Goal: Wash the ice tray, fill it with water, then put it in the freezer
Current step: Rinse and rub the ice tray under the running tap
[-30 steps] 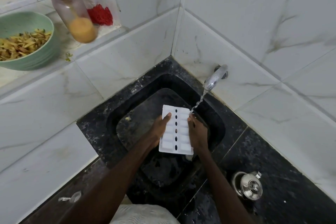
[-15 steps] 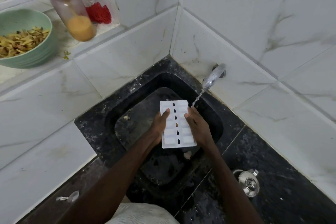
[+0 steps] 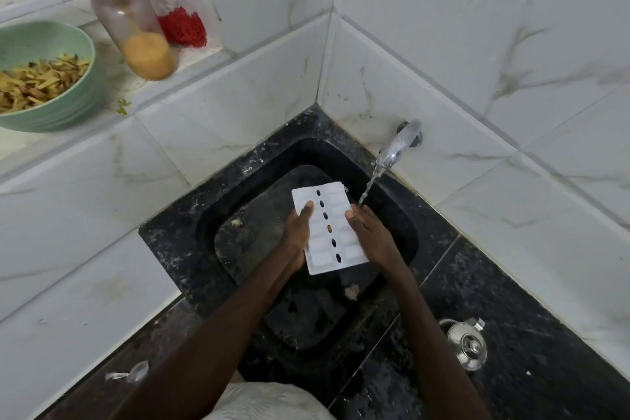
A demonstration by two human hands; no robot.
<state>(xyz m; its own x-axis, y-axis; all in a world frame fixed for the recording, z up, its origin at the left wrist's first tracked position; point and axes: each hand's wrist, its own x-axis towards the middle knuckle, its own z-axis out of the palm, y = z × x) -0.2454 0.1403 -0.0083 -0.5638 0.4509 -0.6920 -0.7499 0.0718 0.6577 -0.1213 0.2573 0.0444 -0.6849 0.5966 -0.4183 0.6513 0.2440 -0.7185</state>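
Observation:
A white ice tray (image 3: 327,228) with a middle row of dark oval holes is held over the black sink (image 3: 211,215), its underside facing up. My left hand (image 3: 298,237) grips its left long edge, thumb on top. On the opposite edge my right hand (image 3: 370,237) holds it the same way. From the steel tap (image 3: 399,141) in the wall corner a thin stream of water (image 3: 370,186) falls onto my right hand beside the tray's far right corner.
A green bowl (image 3: 64,112) of peelings, a soap bottle (image 3: 136,31) with orange liquid and a red scrubber (image 3: 182,27) sit on the tiled ledge at upper left. A steel pot lid (image 3: 467,344) lies on the black counter at right. Scraps lie in the sink basin.
The tray has turned slightly, its far end swinging left, so the stream now lands on my right hand beside the tray's corner. Both hands keep their hold.

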